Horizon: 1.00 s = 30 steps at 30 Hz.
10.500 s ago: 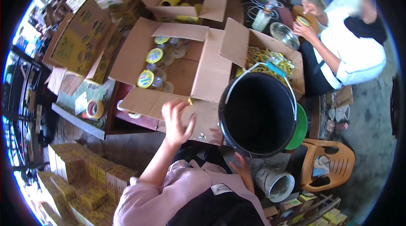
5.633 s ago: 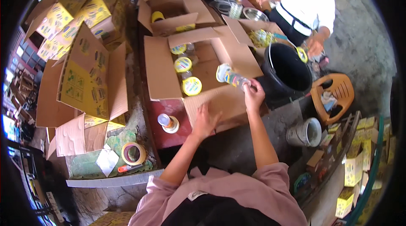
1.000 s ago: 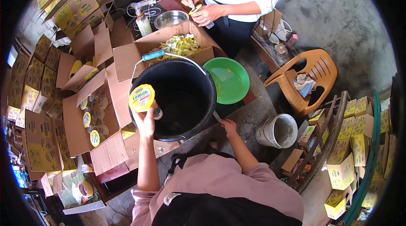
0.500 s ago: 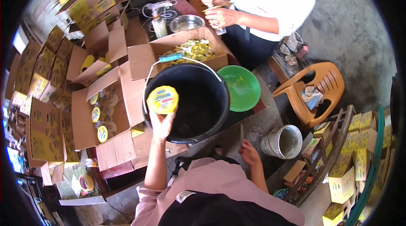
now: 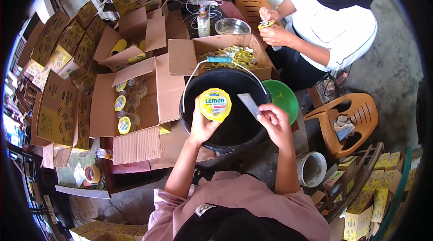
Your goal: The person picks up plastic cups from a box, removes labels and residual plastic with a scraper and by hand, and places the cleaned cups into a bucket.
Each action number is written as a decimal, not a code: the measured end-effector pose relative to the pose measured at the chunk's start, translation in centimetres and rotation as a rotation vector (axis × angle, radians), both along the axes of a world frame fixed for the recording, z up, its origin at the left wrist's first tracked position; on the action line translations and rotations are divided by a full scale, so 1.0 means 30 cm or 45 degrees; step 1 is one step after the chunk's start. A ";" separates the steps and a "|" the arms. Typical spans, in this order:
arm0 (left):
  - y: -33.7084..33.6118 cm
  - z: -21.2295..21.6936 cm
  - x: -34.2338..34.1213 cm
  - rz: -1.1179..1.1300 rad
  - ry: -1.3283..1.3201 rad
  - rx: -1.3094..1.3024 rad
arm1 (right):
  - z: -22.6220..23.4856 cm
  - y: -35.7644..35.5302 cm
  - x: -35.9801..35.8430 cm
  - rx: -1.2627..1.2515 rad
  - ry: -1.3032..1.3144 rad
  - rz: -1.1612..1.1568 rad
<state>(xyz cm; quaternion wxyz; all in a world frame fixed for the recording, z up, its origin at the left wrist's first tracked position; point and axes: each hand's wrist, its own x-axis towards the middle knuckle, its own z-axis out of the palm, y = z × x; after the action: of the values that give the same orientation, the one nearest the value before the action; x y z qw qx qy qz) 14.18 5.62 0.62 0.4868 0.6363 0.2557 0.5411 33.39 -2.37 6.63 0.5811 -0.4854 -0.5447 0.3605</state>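
My left hand (image 5: 203,127) is wrapped around a cup with a yellow film lid (image 5: 215,105), its top tilted up at me. The lid hides the cup's body. Between the thumb and fingers of my right hand (image 5: 277,123) is a flat grey metal blade (image 5: 248,104), pointing up and left toward the cup without touching it. Both hands are above a large black bucket (image 5: 215,144) with a teal grip (image 5: 219,59) on its wire handle. A carton (image 5: 265,73) holding yellow and white scraps (image 5: 232,56) stands just behind the bucket.
Left of the bucket, an open carton (image 5: 103,121) contains several lidded cups. A green basin (image 5: 288,97) sits to the bucket's right. Across the table, a person (image 5: 331,27) in white handles a yellow-lidded piece. An orange chair (image 5: 327,130) and a white pail (image 5: 312,169) stand at right.
My right hand has risen from beside my body to over the bucket, bringing the blade near the cup. My left hand still holds the cup. The view has shifted.
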 end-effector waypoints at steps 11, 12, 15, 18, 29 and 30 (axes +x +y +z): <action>-0.013 0.047 -0.018 0.093 0.230 0.176 | 0.067 0.086 -0.119 0.211 -0.608 0.070; -0.012 0.049 -0.018 0.098 0.230 0.173 | 0.063 0.087 -0.121 0.227 -0.594 0.060; -0.007 0.053 -0.015 0.083 0.235 0.148 | 0.063 0.077 -0.122 0.189 -0.594 0.058; -0.005 0.061 -0.006 0.058 0.293 0.215 | 0.069 0.062 -0.117 0.125 -0.576 0.013; -0.012 0.017 0.009 0.153 0.080 0.002 | -0.454 0.061 0.534 -0.100 0.137 -0.888; -0.011 0.012 0.006 0.196 0.130 0.028 | -0.526 0.074 0.561 -0.277 0.067 -0.870</action>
<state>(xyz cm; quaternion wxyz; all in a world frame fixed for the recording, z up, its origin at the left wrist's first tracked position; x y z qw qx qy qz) 14.37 5.29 0.98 0.4231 0.6468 0.3222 0.5466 50.22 -0.14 -9.17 0.6268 -0.6890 -0.2942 0.2139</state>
